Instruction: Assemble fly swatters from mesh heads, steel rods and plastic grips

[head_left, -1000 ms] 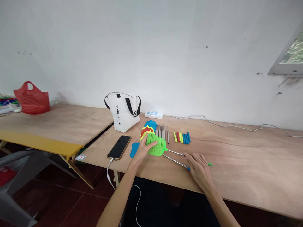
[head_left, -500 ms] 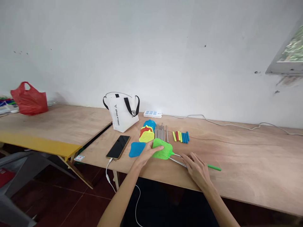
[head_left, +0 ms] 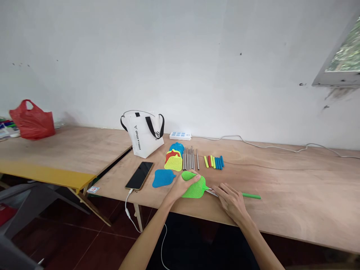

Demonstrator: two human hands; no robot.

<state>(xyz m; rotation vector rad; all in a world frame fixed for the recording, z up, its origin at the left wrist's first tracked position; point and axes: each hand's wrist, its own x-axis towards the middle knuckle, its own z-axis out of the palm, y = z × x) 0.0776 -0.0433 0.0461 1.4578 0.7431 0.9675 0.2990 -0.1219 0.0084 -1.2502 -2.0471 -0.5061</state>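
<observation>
My left hand (head_left: 181, 185) grips the green mesh swatter head (head_left: 194, 187) near the front edge of the wooden table (head_left: 281, 191). My right hand (head_left: 230, 200) rests with curled fingers on the metal rod (head_left: 211, 192) joined to that head; the rod ends in a green handle (head_left: 251, 195) pointing right. A loose blue swatter head (head_left: 162, 177) lies just left of my left hand. Behind it are stacked yellow, red and blue swatter heads (head_left: 173, 157), several bare metal rods (head_left: 190, 158) and a row of coloured handle grips (head_left: 214, 162).
A black phone (head_left: 139, 175) with a white cable lies at the table's left front. A white tote bag (head_left: 144, 133) and a power strip (head_left: 180, 135) stand by the wall. A red plastic bag (head_left: 32, 119) sits on the neighbouring table at left.
My left hand has drawn the green swatter head right and toward the front edge, uncovering the blue head. The second rod with the blue tip is hidden now. My right hand stays on the rod.
</observation>
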